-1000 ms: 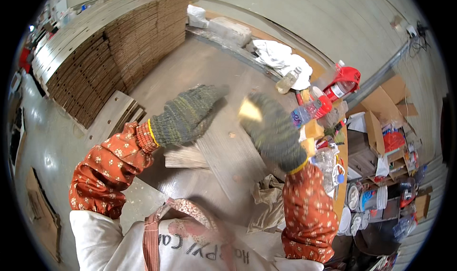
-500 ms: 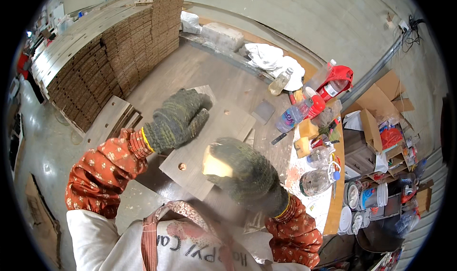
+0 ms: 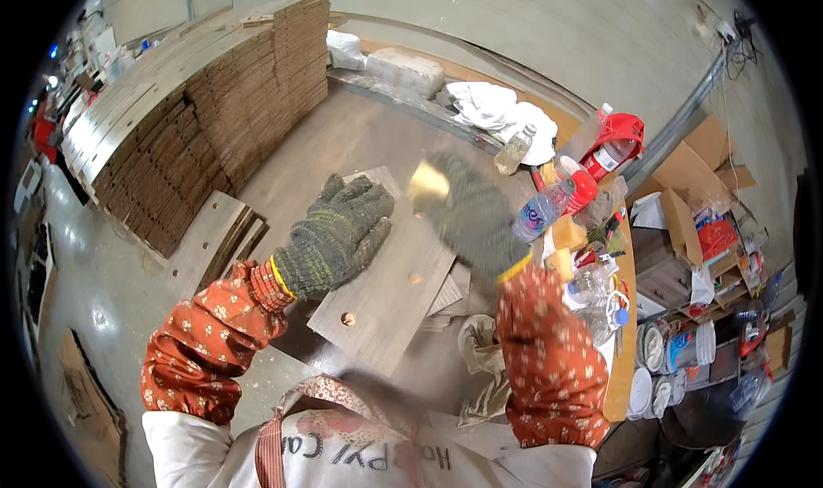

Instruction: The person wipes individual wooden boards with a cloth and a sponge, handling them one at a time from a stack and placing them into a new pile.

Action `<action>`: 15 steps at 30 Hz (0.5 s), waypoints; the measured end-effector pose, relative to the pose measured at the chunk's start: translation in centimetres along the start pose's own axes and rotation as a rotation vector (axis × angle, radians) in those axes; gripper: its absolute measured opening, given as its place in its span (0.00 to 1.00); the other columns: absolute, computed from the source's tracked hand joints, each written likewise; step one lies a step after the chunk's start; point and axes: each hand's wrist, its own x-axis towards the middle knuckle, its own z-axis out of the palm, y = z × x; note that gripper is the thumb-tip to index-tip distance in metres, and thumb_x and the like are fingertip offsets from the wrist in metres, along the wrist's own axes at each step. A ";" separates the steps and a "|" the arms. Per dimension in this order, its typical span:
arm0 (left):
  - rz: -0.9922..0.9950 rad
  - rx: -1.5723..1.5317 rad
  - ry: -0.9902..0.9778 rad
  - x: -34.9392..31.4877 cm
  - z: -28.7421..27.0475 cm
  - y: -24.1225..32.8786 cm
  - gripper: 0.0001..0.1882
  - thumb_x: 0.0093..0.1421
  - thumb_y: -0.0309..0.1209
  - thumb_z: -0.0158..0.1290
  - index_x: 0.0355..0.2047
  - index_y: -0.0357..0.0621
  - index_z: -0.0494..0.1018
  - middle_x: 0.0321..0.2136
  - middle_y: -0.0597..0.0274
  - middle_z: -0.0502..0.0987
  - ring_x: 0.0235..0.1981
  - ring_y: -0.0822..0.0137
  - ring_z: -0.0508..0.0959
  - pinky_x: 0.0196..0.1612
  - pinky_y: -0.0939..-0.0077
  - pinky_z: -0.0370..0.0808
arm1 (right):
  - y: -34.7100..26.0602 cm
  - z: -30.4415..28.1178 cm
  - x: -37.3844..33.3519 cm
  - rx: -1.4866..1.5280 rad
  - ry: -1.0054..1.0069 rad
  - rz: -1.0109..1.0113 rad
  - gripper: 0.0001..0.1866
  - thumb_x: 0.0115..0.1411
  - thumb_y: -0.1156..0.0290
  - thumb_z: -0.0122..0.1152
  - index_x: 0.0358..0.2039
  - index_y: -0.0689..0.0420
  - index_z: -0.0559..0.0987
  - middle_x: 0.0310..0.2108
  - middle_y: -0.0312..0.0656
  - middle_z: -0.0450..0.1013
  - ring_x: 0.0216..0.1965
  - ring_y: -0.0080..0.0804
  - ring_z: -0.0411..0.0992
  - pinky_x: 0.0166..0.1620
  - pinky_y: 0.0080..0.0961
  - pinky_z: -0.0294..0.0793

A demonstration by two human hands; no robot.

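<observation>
A grey wood-grain board [image 3: 383, 310] with round holes lies on the work surface in front of me. My left hand [image 3: 337, 235], in a dark green knitted glove, rests on the board's left side, palm down with its fingers stretched out. At the board's far right part is my right hand [image 3: 477, 218], gloved alike and blurred by motion. Its fingers are closed round a pale yellow sponge [image 3: 428, 183]. Whether the sponge touches the board cannot be made out. Under the board's right edge, more pieces [image 3: 448, 295] peek out.
A tall stack of drilled boards [image 3: 206, 123] stands at the left, with loose boards [image 3: 206, 239] before it. Bottles [image 3: 544, 209], yellow sponge blocks [image 3: 567, 232] and white cloths [image 3: 484, 106] crowd the right side. A beige cloth [image 3: 484, 359] hangs near my right forearm. Cardboard boxes [image 3: 686, 158] stand farther right.
My right hand has swept with the sponge from the board's near right part to its far end. My left hand stays on the board's left side. The view has shifted slightly.
</observation>
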 end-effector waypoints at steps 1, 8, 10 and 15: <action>-0.034 -0.022 -0.057 0.7 -0.5 0.3 0.22 0.61 0.32 0.50 0.55 0.36 0.67 0.55 0.43 0.69 0.60 0.45 0.65 0.65 0.44 0.51 | 1.2 -0.1 0.9 -0.019 0.007 0.127 0.28 0.53 0.62 0.68 0.53 0.57 0.73 0.50 0.50 0.72 0.52 0.45 0.71 0.56 0.37 0.68; 0.033 0.016 0.051 0.5 0.2 0.3 0.19 0.62 0.31 0.51 0.52 0.38 0.70 0.52 0.44 0.71 0.55 0.43 0.69 0.62 0.46 0.58 | 2.0 0.0 -0.7 -0.154 0.134 -0.008 0.27 0.52 0.63 0.70 0.50 0.57 0.73 0.46 0.47 0.75 0.47 0.38 0.74 0.53 0.34 0.72; 0.051 0.042 0.071 1.0 0.2 0.3 0.18 0.62 0.30 0.52 0.52 0.39 0.71 0.49 0.45 0.73 0.54 0.44 0.70 0.62 0.49 0.60 | 5.2 -1.7 -1.3 -0.140 0.254 0.074 0.26 0.51 0.65 0.71 0.49 0.57 0.73 0.46 0.46 0.74 0.46 0.35 0.75 0.50 0.32 0.74; 0.068 -0.131 0.044 3.1 -0.4 2.2 0.19 0.62 0.31 0.51 0.52 0.39 0.70 0.51 0.45 0.72 0.56 0.46 0.69 0.62 0.54 0.60 | 7.0 -3.9 -5.2 0.350 0.423 0.113 0.27 0.51 0.71 0.70 0.51 0.58 0.71 0.47 0.46 0.72 0.48 0.33 0.72 0.50 0.29 0.73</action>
